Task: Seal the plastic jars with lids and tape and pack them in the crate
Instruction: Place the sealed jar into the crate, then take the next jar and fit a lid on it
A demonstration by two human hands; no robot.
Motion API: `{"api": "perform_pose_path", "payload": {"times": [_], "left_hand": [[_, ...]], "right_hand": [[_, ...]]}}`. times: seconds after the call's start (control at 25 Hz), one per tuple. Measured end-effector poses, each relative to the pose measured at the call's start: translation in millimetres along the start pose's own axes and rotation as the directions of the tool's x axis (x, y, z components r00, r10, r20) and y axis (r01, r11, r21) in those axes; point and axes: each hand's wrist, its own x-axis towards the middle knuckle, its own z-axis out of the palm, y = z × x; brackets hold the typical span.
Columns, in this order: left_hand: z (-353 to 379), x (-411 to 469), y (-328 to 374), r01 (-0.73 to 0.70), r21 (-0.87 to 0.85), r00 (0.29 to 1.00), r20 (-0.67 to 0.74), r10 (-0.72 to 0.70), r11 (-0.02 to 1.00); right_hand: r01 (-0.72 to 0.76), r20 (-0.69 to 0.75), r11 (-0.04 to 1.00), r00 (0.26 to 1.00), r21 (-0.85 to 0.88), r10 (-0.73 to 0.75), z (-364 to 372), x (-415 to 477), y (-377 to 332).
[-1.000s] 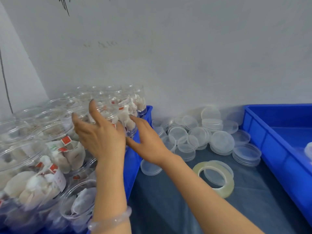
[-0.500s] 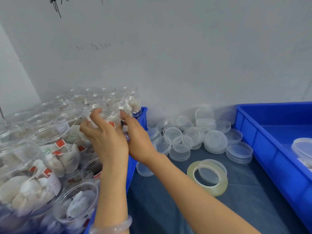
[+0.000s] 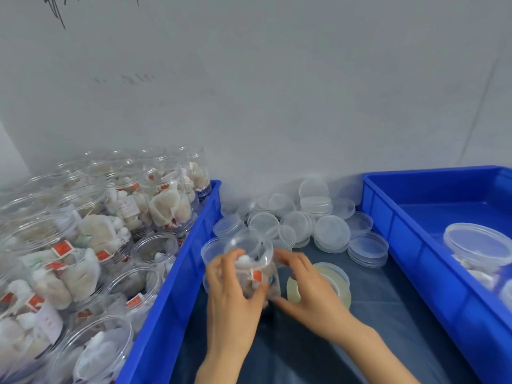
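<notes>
Spreading between two blue crates, the desk (image 3: 388, 300) is covered by a dark grey-blue sheet and backs onto a pale grey wall (image 3: 277, 92), which bears a black scribble (image 3: 59, 9) at its top left and some faint marks too dim to read. On that sheet, near the wall, lies a heap of clear lids (image 3: 313, 220), with a tape roll (image 3: 336, 274) flat in front of them. The left crate (image 3: 177, 286) is packed with open-mouthed jars (image 3: 91, 239) of pale sachets; the right crate (image 3: 393, 231) holds a lidded jar (image 3: 476, 245). Between the crates, just left of the tape roll, an open held jar (image 3: 253, 261) sits in both hands: the left hand (image 3: 232, 289) wraps its fingers round the near side, and the right hand (image 3: 307, 286) clasps the other side with fingers near the rim and thumb at the base. Red tags (image 3: 63, 248) and white slips show inside the jars, their print too small and blurred to read.
</notes>
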Motion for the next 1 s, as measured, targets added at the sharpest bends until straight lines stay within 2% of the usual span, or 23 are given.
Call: {"api": "perform_pose_path", "payload": {"times": [0.08, 0.16, 0.24, 0.36, 0.52, 0.68, 0.76, 0.84, 0.92, 1.0], "left_hand": [[9.7, -9.1, -12.8, -0.007, -0.033, 0.999, 0.038, 0.009, 0.999], [15.5, -8.4, -18.0, -0.035, -0.033, 0.998, 0.054, 0.036, 0.999], [17.4, -3.5, -19.9, -0.054, -0.015, 0.995, 0.079, 0.055, 0.998], [15.4, 0.5, -21.4, -0.046, 0.019, 0.994, 0.101, 0.044, 0.999], [18.0, 0.6, -23.1, -0.066, 0.043, 0.990, 0.126, 0.060, 0.997], [20.1, 2.5, -21.2, -0.086, 0.011, 0.986, 0.145, 0.084, 0.996], [19.2, 1.7, -19.6, -0.106, -0.039, 0.981, 0.158, 0.111, 0.994], [18.0, -0.3, -15.9, -0.097, -0.075, 0.973, 0.202, 0.111, 0.992], [16.2, -1.7, -7.3, -0.094, 0.006, 0.975, 0.201, 0.091, 0.996], [14.8, 0.8, 5.4, -0.195, 0.150, 0.979, 0.082, 0.184, 0.969]], "right_hand": [[-0.041, 0.102, 0.957, 0.992, -0.287, 0.073, -6.8, -15.2, 29.1], [-0.077, 0.097, 0.875, 0.985, -0.479, 0.139, -11.9, -22.5, 45.8], [-0.091, 0.101, 0.892, 0.983, -0.442, 0.150, -16.5, -25.7, 54.9], [-0.123, 0.135, 0.973, 0.979, -0.195, 0.150, -31.4, -31.7, 64.4], [-0.051, 0.159, 0.894, 0.978, -0.446, 0.135, -40.6, -38.0, 71.0], [0.018, 0.136, 0.906, 0.990, -0.422, 0.044, -36.4, -34.5, 64.8], [-0.081, -0.014, 0.961, 0.997, -0.264, 0.080, -43.5, -34.6, 62.0], [-0.170, -0.104, 0.981, 0.978, 0.090, 0.179, -55.2, -35.7, 53.8], [-0.190, -0.068, 0.911, 0.971, 0.366, 0.230, -61.8, -35.4, 41.3], [-0.167, -0.035, 0.858, 0.977, 0.485, 0.210, -60.0, -33.5, 31.9]]}}
